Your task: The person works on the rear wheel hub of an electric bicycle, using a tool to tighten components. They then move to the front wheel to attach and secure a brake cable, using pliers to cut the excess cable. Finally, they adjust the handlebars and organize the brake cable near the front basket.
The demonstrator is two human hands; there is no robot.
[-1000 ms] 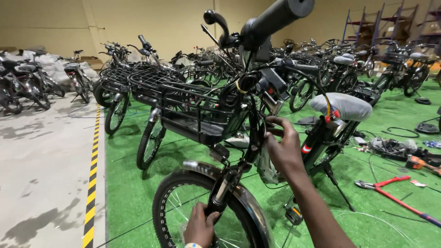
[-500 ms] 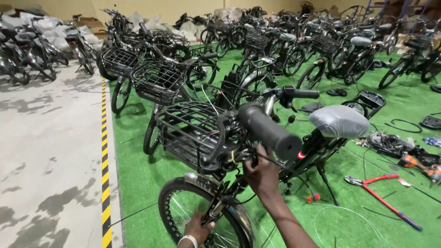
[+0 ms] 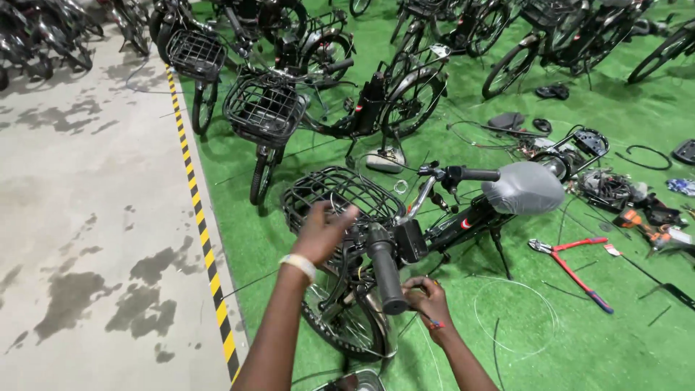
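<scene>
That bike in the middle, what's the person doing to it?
A person stands over a black bike on green matting. Their left hand reaches with spread fingers to the wire front basket. Their right hand is closed low by the end of the near handlebar grip, holding something small that cannot be made out. The seat has a grey cover. Red-handled cutters lie nearby, with many more bikes parked behind.

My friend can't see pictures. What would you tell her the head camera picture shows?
A person's left hand reaches over the black wire basket on a black bicycle, while the right hand works just below the near handlebar grip. The bike stands on green turf among many parked bikes, with red-handled cutters and loose cables nearby.
</scene>
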